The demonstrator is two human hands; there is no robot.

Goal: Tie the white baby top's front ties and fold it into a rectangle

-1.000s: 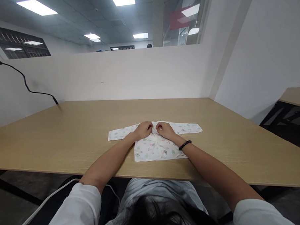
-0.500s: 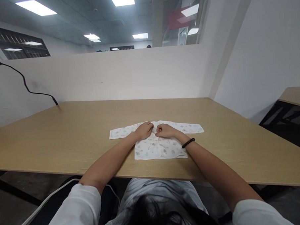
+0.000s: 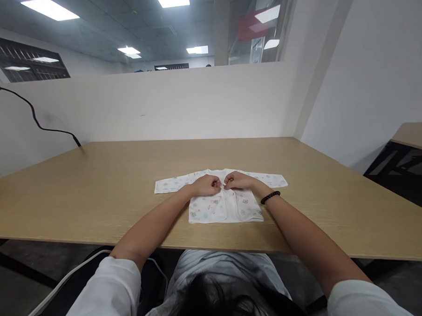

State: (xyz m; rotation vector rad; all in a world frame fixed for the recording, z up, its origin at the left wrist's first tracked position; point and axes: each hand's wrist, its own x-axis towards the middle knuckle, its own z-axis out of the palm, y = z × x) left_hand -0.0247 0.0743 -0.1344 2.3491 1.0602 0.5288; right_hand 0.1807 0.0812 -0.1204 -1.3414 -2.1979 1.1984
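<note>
A small white baby shirt printed with little green and orange figures lies flat near the table's front edge, both sleeves spread to the sides. Its front is parted down the middle, and a plain white strip of the inside shows. My left hand pinches the left front edge at chest height. Close beside it, my right hand, below a black beaded bracelet, pinches the right front edge. The fingertips hide the exact bits of cloth they grip.
The wooden table ends at a low white partition. A black flexible phone holder rises at the back left. Another table stands at the right, and a white cable hangs at the lower left.
Both hands have shifted slightly, the left to the right and lower. The front edges have come apart, so a plain strip of the inside now shows between them.
</note>
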